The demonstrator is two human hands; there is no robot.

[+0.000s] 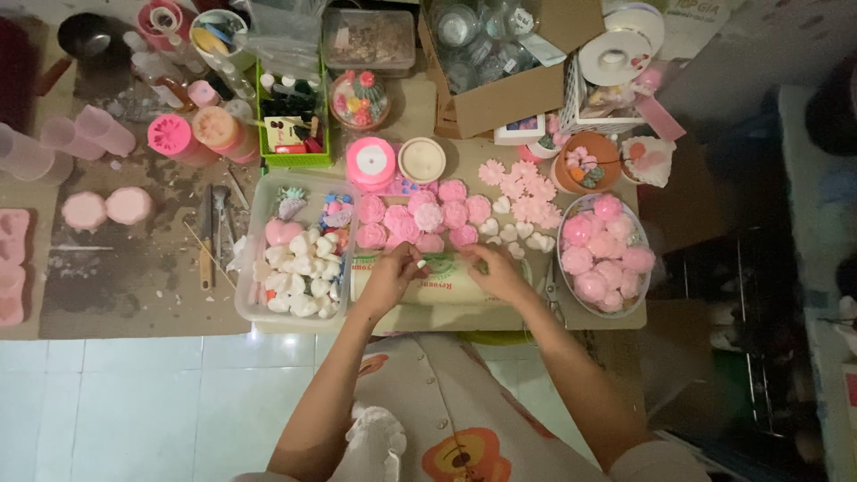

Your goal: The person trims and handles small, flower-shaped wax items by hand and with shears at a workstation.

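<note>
Both hands rest on the pale roll (442,284), just below the pink flower pieces (420,219). The left hand (390,278) pinches a small white piece (420,264) in closed grip. The right hand (496,270) has its fingers curled on the roll; I cannot tell if its grip holds anything.

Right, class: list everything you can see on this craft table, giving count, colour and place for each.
Flower shapes: about a dozen, pink, table centre.
Clear bowl: one, holding pink round shapes, right.
Clear tray: one, holding white and pink hearts, left of centre.
Green basket: one, holding small bottles, back.
Cardboard box: one, brown, holding jars, back right.
Ribbon spool: one, pink, behind the flowers.
Mould: one, pink, far left edge.
Left hand: pinching a small white piece, on the long cream roll.
Right hand: on the same roll.
</note>
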